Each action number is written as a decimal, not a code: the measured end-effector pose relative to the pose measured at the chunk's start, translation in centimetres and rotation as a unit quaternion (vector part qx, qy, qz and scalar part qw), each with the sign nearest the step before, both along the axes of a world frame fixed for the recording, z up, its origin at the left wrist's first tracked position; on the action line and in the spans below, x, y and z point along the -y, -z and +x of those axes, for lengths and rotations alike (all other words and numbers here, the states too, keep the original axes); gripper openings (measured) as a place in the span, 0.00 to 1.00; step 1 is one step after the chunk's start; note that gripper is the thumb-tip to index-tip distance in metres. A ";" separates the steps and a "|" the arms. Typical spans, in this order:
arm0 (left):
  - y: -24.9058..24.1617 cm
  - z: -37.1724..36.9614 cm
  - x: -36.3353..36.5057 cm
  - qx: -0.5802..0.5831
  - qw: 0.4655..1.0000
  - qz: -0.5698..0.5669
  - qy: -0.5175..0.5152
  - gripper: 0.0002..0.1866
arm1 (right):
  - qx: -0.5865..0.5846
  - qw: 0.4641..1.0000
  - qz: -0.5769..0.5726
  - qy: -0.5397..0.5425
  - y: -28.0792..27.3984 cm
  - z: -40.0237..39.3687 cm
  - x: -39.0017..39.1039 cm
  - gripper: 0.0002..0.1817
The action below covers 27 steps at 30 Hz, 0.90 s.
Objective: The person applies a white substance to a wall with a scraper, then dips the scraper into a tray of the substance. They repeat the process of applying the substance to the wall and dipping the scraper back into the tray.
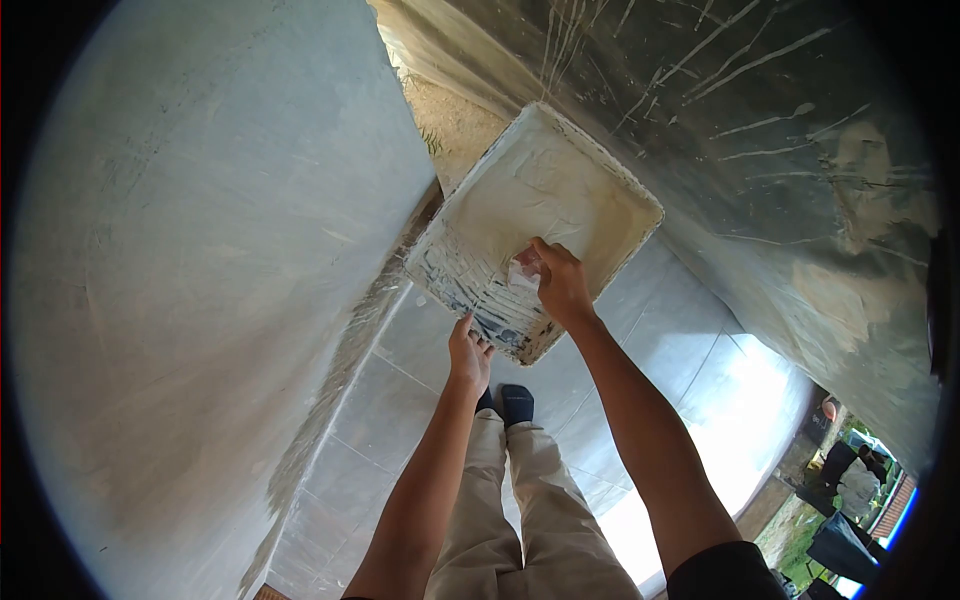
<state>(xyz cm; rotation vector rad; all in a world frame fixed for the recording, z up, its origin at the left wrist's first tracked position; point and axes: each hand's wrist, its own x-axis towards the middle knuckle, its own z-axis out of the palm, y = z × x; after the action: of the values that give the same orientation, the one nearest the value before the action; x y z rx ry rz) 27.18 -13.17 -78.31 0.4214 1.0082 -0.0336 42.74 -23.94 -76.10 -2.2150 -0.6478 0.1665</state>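
Head camera looks straight down at our paint tray (560,190), a square white tray thick with pale, creamy paint or plaster, lying on the tiled floor (690,350) just beside the foot of the wall (200,250); it sits tilted to our view, one corner toward our feet, close enough that both arms reach it without a step. Our right hand (562,285) is down inside the tray, fingers pinched together on a small whitish piece (524,270), perhaps a rag or scraper, though we cannot tell which; it presses against the smeared, darker near slope, where the coating is scraped thin. Our left hand (468,352) rests on the tray's near edge, fingers curled loosely against the rim, seemingly to steady it while the other hand works; whether it truly grips we cannot tell. Below, our dark socks (516,403) and light trousers (510,500) stand on the tiles; clear plastic sheeting (780,150), streaked with pale drips, covers the right side, apparently as splash protection; bare ground (450,120) shows beyond the tray.
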 end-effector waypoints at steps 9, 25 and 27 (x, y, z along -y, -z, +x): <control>0.4 -0.4 0.8 0.004 1.000 0.017 0.006 0.40 | -0.009 1.000 -0.014 0.006 -2.2 2.9 2.3 0.20; -0.7 -0.9 0.4 -0.026 0.998 0.041 0.041 0.45 | 0.051 0.994 -0.016 0.098 -3.2 1.1 2.0 0.21; -0.4 -0.8 0.5 -0.006 0.998 0.033 0.046 0.45 | 0.032 0.994 -0.004 0.108 -2.7 0.4 2.1 0.21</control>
<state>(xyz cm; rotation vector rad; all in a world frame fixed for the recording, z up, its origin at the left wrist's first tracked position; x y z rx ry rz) 26.40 -13.64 -77.90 0.5285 1.0042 -0.0858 43.11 -26.08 -73.44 -2.2872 -0.4368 -0.0137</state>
